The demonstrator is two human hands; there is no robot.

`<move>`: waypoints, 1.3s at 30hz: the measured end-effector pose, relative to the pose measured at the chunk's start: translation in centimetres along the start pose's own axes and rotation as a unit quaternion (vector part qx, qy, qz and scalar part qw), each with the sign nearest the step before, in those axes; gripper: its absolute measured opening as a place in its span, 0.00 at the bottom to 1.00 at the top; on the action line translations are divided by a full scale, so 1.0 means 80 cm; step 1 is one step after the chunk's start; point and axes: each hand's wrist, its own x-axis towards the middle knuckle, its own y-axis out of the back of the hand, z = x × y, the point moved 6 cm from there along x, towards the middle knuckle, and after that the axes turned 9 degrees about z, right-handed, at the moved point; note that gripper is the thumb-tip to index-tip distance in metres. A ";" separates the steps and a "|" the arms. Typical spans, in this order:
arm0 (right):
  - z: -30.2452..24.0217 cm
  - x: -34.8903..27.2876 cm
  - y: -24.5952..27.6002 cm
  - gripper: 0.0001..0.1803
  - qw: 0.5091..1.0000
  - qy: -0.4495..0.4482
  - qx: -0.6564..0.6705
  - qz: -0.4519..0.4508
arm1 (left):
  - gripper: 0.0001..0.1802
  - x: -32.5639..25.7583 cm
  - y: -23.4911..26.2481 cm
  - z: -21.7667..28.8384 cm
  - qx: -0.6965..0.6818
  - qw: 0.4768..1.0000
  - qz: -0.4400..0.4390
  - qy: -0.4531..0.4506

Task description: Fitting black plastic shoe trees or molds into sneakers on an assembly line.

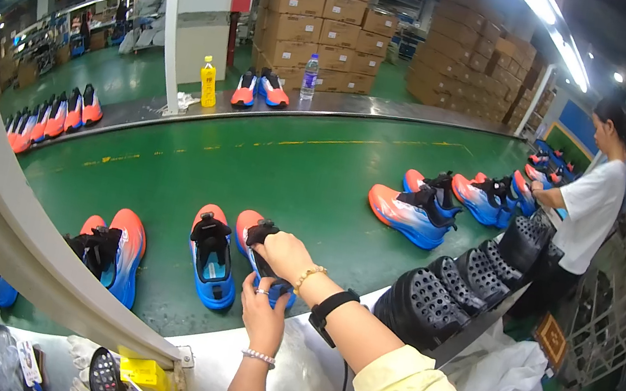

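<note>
1. Had the orange-blue shoe (245, 235) in hand at the near edge of the green worktop (292, 171), with toe toward the worktop's far side. Could not tell sole contact with the worktop.
2. Put right hand (288, 256) over the shoe's opening, above the worktop's near edge; had fingers curled in, clamped around the black tongue (262, 230).
3. Had left hand (262, 316) at the heel, right by the worktop's near edge, with fingertips touching and slightly apart. Could not tell grip firmness.
4. Wore gold bracelet (309, 279) on the right wrist, pale bead bracelet (258, 358) on the left.
5. Saw second shoe (212, 262) upright near the worktop's near edge, blue insole showing.
6. Saw left-side pair (123, 258) on the worktop's left part, partly behind white curved post (30, 229).
7. Found right-side pair (410, 217) on the worktop's right part.
8. Counted several black perforated clogs (419, 306) along the worktop's near edge, right part.
9. Noted co-worker (591, 211), white top, at the worktop's right end.
10. Logged yellow bottle (208, 85) and clear bottle (310, 79) along the worktop's far side; stacked cartons (296, 29) beyond the worktop.
</note>
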 end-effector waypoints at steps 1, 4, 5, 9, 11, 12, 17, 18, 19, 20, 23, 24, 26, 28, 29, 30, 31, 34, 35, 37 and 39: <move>-0.006 0.000 -0.006 0.22 1.000 -0.008 0.021 -0.005 | 0.19 0.003 0.008 -0.010 0.006 1.000 0.005 -0.009; -0.008 -0.009 -0.013 0.21 0.993 0.043 0.093 0.063 | 0.20 0.016 0.026 -0.025 0.012 0.999 0.011 -0.039; -0.013 -0.021 -0.007 0.21 0.969 -0.050 0.219 0.105 | 0.22 0.022 0.042 -0.034 0.008 0.998 0.026 -0.048; 0.040 -0.088 -0.024 0.21 0.773 -0.246 0.509 0.289 | 0.29 0.020 0.036 -0.056 -0.054 0.998 0.031 -0.014; 0.026 -0.115 -0.029 0.20 0.723 -0.290 0.552 0.298 | 0.29 0.016 0.038 -0.062 -0.122 0.990 0.050 0.053; 0.021 -0.126 -0.034 0.20 0.708 -0.300 0.562 0.304 | 0.29 0.014 0.039 -0.064 -0.148 0.985 0.073 0.058; 0.017 -0.147 -0.056 0.17 0.706 -0.301 0.571 0.291 | 0.16 0.016 0.070 0.001 -0.042 0.975 0.179 -0.124; 0.021 -0.150 -0.057 0.16 0.695 -0.312 0.579 0.292 | 0.10 0.014 0.075 0.014 -0.009 0.961 0.216 -0.171; 0.024 -0.149 -0.057 0.16 0.694 -0.314 0.578 0.292 | 0.04 0.017 0.076 0.014 -0.046 0.954 0.236 -0.176; 0.027 -0.149 -0.057 0.16 0.689 -0.321 0.581 0.290 | 0.11 0.017 0.074 0.007 -0.070 0.961 0.209 -0.165; 0.039 -0.150 -0.063 0.15 0.665 -0.348 0.600 0.276 | 0.20 0.009 0.051 -0.017 -0.109 0.981 0.118 -0.109; 0.043 -0.151 -0.068 0.15 0.645 -0.367 0.616 0.265 | 0.23 0.011 0.032 -0.031 -0.133 0.990 0.040 -0.028; 0.046 -0.151 -0.075 0.14 0.651 -0.364 0.619 0.247 | 0.27 0.010 0.009 -0.050 -0.154 0.986 -0.038 0.053; 0.050 -0.153 -0.085 0.14 0.656 -0.362 0.621 0.231 | 0.30 0.004 -0.014 -0.061 -0.150 0.972 -0.138 0.119; 0.051 -0.153 -0.087 0.14 0.702 -0.351 0.576 0.228 | 0.30 0.002 -0.018 -0.065 -0.141 0.969 -0.149 0.139; 0.052 -0.152 -0.089 0.13 0.745 -0.339 0.529 0.223 | 0.30 0.001 -0.021 -0.065 -0.140 0.969 -0.150 0.139; 0.053 -0.154 -0.091 0.13 0.763 -0.338 0.503 0.225 | 0.29 0.000 -0.017 -0.058 -0.133 0.969 -0.152 0.142; 0.054 -0.152 -0.087 0.10 0.817 -0.274 0.433 0.265 | 0.26 0.001 -0.015 -0.040 -0.123 0.970 -0.161 0.137; 0.054 -0.152 -0.086 0.08 0.811 -0.276 0.439 0.271 | 0.26 0.002 -0.014 -0.035 -0.121 0.974 -0.151 0.114; 0.056 -0.153 -0.086 0.08 0.805 -0.274 0.456 0.261 | 0.22 0.001 -0.015 -0.034 -0.133 0.976 -0.141 0.102; 0.057 -0.153 -0.088 0.06 0.805 -0.275 0.466 0.243 | 0.21 0.002 -0.018 -0.037 -0.158 0.971 -0.131 0.122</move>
